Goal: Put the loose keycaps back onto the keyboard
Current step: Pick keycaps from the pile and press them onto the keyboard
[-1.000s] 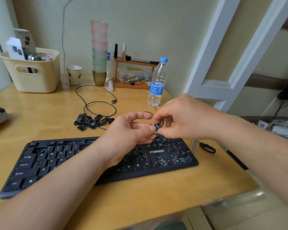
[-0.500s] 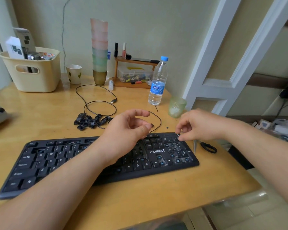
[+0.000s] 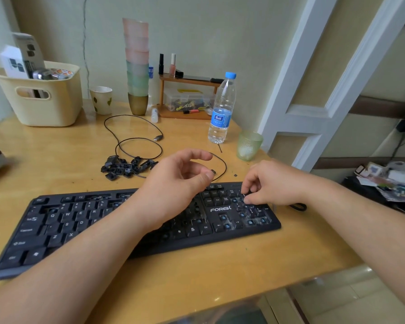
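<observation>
A black keyboard (image 3: 216, 209) lies across the wooden desk, with several bare blue switch stems on its right half. Loose black keycaps (image 3: 124, 167) sit in a pile behind it, left of centre. My right hand (image 3: 271, 183) pinches a small black keycap (image 3: 244, 195) with thumb and forefinger, low on the top rows of the number pad. My left hand (image 3: 173, 183) hovers over the keyboard's middle, loosely curled, forefinger arched. A tiny dark piece shows at its thumb tip; I cannot tell whether it is held.
Behind the keyboard lie a looped black cable (image 3: 136, 139), a water bottle (image 3: 221, 108) and a green glass (image 3: 249, 146). Further back stand a cream basket (image 3: 40, 101), a paper cup (image 3: 101, 99), stacked cups (image 3: 137, 66) and a small wooden shelf (image 3: 187, 78). A black ring (image 3: 298, 206) lies right of the keyboard.
My hands were together above the keyboard on one keycap. The right hand has moved right and down with it to the number pad; the left hand has stayed in place.
</observation>
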`<state>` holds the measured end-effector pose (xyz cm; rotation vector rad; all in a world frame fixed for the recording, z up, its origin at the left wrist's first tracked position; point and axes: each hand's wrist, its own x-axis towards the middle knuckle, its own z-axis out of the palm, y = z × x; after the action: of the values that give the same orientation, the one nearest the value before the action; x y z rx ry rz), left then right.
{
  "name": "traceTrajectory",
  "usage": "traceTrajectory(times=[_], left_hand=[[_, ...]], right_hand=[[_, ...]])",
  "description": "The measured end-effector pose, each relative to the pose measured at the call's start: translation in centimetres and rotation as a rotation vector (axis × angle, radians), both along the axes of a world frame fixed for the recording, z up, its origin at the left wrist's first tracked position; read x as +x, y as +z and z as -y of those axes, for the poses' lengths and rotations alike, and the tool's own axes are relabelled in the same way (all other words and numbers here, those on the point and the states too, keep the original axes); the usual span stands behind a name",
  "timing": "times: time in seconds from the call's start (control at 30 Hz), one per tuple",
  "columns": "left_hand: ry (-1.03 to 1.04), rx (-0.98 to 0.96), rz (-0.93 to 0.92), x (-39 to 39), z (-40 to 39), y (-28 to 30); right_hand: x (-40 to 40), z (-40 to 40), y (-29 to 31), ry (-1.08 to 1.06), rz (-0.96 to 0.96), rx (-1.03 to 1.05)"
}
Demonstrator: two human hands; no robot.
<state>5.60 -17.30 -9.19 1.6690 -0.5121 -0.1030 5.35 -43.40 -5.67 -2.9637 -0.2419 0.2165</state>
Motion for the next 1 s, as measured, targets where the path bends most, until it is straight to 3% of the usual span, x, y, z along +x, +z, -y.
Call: traceTrajectory(times=[0.2, 0.33, 0.43, 0.6, 0.73, 1.0], left_hand=[[-0.003, -0.006, 0.008, -0.2, -0.1, 0.2], [-0.008, 0.021, 0.029, 0.0, -0.2, 0.1], [0.004, 0.21, 0.189, -0.1, -0.4, -0.3], [-0.039, 0.696, 0.705, -0.2, 0.1, -1.5], [-0.092, 0.8, 0.798, -0.2, 0.7, -2.3], [-0.173, 0.963, 0.812, -1.2, 2.9, -2.9]], right_hand=[[-0.1, -0.9, 0.0, 0.042, 0.053, -0.121], [0.0, -0.6, -0.1, -0.027, 0.038, -0.052], [0.1, -0.8, -0.4, -0.08, 0.034, -0.002], [0.2, -0.7, -0.9, -0.164, 0.008, 0.14], [0.1, -0.2, -1.7, -0.225, 0.006, 0.28], [-0.6, 0.8, -3.1, -0.308, 0.041, 0.463]])
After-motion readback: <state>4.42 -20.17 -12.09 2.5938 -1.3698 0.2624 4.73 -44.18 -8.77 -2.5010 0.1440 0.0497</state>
